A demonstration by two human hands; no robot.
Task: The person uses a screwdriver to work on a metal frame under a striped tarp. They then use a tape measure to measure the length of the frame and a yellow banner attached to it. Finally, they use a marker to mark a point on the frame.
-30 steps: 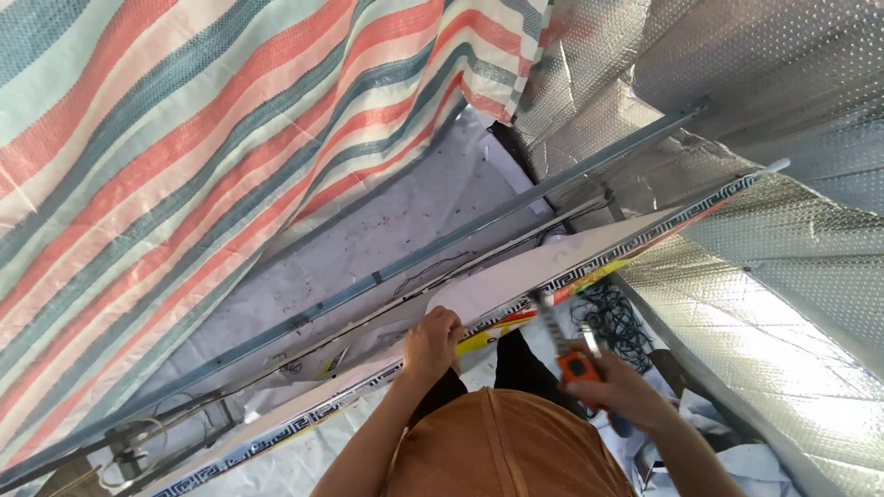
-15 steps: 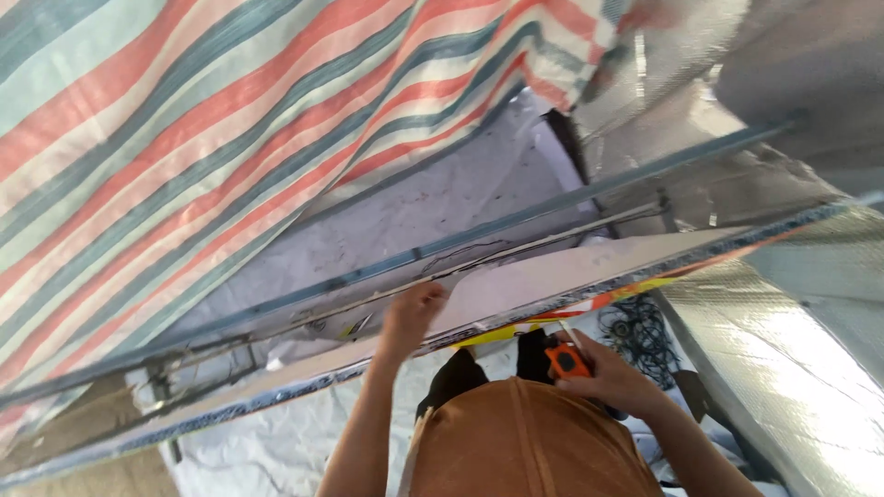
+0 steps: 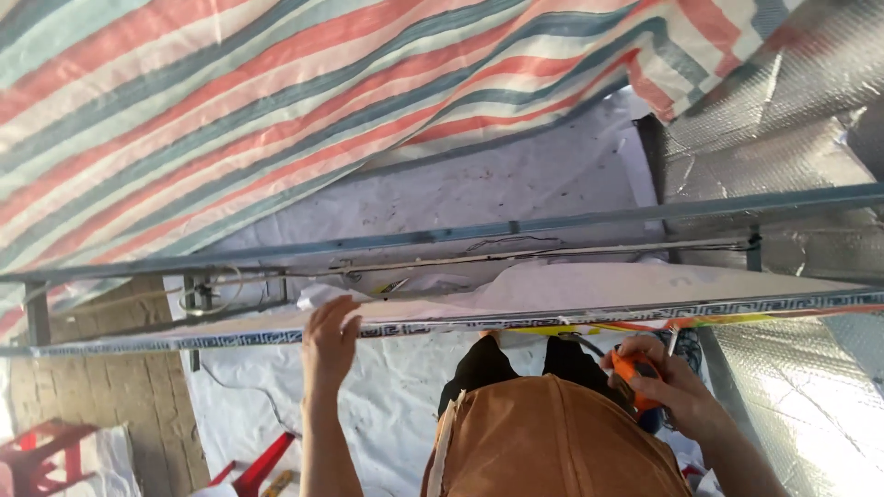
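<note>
A striped tarpaulin (image 3: pixel 276 110) in red, teal and cream covers the upper left, with silver foil insulation (image 3: pixel 783 101) at the upper right. Below them a grey metal rail (image 3: pixel 516 228) runs across, and under it lies a long white panel (image 3: pixel 571 290) whose near edge carries a patterned trim strip (image 3: pixel 460 323). The left hand (image 3: pixel 330 342) rests on that near edge, fingers loosely spread, gripping nothing. Towards the panel's right end, just under the edge, the right hand (image 3: pixel 665 382) is wrapped tightly round an orange tool (image 3: pixel 635 377).
</note>
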